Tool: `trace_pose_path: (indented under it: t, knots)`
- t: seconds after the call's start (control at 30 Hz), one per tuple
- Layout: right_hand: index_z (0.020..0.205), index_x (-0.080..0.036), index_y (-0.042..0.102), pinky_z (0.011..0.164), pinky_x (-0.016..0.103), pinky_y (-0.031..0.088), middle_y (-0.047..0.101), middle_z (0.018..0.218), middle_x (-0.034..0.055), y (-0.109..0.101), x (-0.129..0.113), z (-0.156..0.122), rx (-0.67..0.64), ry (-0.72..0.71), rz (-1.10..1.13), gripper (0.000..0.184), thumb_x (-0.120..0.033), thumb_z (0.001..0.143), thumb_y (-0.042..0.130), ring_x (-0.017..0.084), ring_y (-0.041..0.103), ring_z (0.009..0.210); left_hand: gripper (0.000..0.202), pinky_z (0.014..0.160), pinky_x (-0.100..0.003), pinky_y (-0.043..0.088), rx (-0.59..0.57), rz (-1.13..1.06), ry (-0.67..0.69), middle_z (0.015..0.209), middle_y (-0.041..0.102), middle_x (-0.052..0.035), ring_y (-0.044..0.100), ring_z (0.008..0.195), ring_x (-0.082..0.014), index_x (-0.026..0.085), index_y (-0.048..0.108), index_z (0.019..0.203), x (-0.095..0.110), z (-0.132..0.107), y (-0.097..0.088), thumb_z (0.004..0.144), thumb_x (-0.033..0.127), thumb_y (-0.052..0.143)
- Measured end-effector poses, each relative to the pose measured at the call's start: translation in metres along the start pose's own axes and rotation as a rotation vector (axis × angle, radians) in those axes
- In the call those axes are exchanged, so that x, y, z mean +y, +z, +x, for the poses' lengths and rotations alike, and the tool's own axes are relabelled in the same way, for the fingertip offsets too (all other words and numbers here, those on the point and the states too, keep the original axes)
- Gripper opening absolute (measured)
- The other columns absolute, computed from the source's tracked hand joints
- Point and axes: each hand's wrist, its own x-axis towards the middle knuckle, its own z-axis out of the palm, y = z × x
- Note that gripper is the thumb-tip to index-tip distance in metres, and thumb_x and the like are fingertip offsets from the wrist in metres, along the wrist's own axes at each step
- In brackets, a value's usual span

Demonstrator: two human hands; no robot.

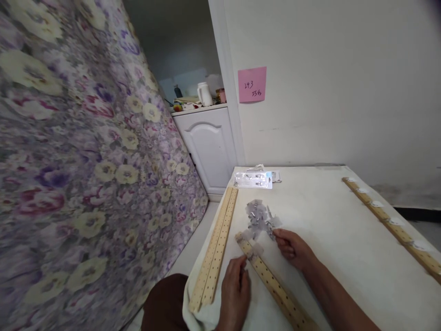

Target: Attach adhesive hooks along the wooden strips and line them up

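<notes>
A wooden strip with rows of holes [270, 280] runs diagonally across the near part of the covered table. My left hand [236, 292] is closed with curled fingers, its fingertips at the strip's left edge. Small clear plastic pieces [257, 250] lie on the strip's far end. Beyond that end is a pile of small metal parts among clear plastic pieces [258, 218]. At the pile's right edge, my right hand [291, 246] is closed in a pinch. What sits between its thumb and finger is too small to make out.
Two more perforated wooden strips [218, 243] lie side by side along the table's left edge. On the right, another wooden strip [382, 214] carries several white pieces. Clear blister packs [253, 179] rest at the back. A floral curtain [96, 184] hangs at left; a wall stands behind.
</notes>
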Motion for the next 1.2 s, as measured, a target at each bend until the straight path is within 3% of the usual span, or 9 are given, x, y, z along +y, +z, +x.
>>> trace_pose_path:
  t: [0.2,0.53,0.67,0.8,0.93,1.03,1.2]
  knots:
    - [0.070,-0.020,0.044,0.029,0.014,0.009,0.024,0.049,-0.0140,-0.010,-0.008,0.000,-0.117,0.078,0.268,0.033,-0.040,0.064,0.069,0.001,0.005,0.036,0.026,0.081,-0.032,0.047,-0.009,0.009,-0.001,0.100,0.060,-0.0076,0.058,0.092,-0.0199,0.020,0.056,0.111,0.000,0.001,0.000,0.088,0.023,0.043]
    - [0.075,-0.018,0.053,0.028,0.012,0.012,0.036,0.043,-0.0135,0.004,-0.007,-0.013,-0.190,-0.015,0.427,0.023,-0.031,0.071,0.072,-0.001,0.015,0.030,0.025,0.077,-0.029,0.047,0.019,-0.016,-0.025,0.096,0.063,-0.0061,0.060,0.087,-0.0190,0.021,0.059,0.108,0.005,0.001,-0.002,0.087,0.025,0.046]
    - [0.077,-0.018,0.055,0.029,0.014,0.010,0.038,0.042,-0.0135,0.008,-0.012,-0.017,-0.163,-0.038,0.354,0.024,-0.033,0.071,0.072,0.000,0.015,0.031,0.023,0.072,-0.027,0.048,0.029,-0.047,-0.034,0.090,0.063,-0.0044,0.060,0.081,-0.0178,0.021,0.061,0.104,0.010,0.002,-0.004,0.086,0.028,0.048]
    - [0.074,-0.017,0.057,0.031,0.016,0.008,0.037,0.036,-0.0128,0.018,-0.012,-0.022,-0.132,-0.108,0.137,0.023,-0.035,0.071,0.072,0.000,0.018,0.030,0.021,0.071,-0.027,0.047,0.028,-0.082,-0.030,0.086,0.062,-0.0035,0.059,0.079,-0.0173,0.021,0.062,0.100,0.019,-0.001,-0.007,0.087,0.031,0.048]
    - [0.069,-0.017,0.058,0.032,0.017,0.010,0.037,0.037,-0.0120,0.028,-0.005,-0.024,-0.228,-0.093,-0.010,0.026,-0.038,0.067,0.073,0.001,0.022,0.030,0.028,0.074,-0.028,0.048,0.087,-0.105,-0.046,0.091,0.063,-0.0043,0.059,0.079,-0.0173,0.021,0.058,0.111,0.035,-0.002,-0.008,0.084,0.031,0.054]
    - [0.066,-0.017,0.058,0.032,0.017,0.014,0.038,0.037,-0.0115,0.033,-0.002,-0.025,-0.279,-0.092,-0.103,0.027,-0.039,0.065,0.074,0.002,0.025,0.030,0.032,0.078,-0.029,0.047,0.065,-0.190,-0.105,0.096,0.063,-0.0054,0.059,0.085,-0.0178,0.021,0.055,0.114,0.047,-0.001,-0.006,0.085,0.034,0.053]
    - [0.067,-0.016,0.061,0.034,0.017,0.021,0.041,0.041,-0.0103,0.036,-0.001,-0.028,-0.367,-0.129,-0.222,0.022,-0.035,0.068,0.071,0.002,0.029,0.033,0.024,0.059,-0.022,0.041,-0.017,-0.395,-0.231,0.066,0.056,0.0020,0.051,0.062,-0.0124,0.019,0.057,0.094,0.056,0.003,0.000,0.089,0.040,0.046]
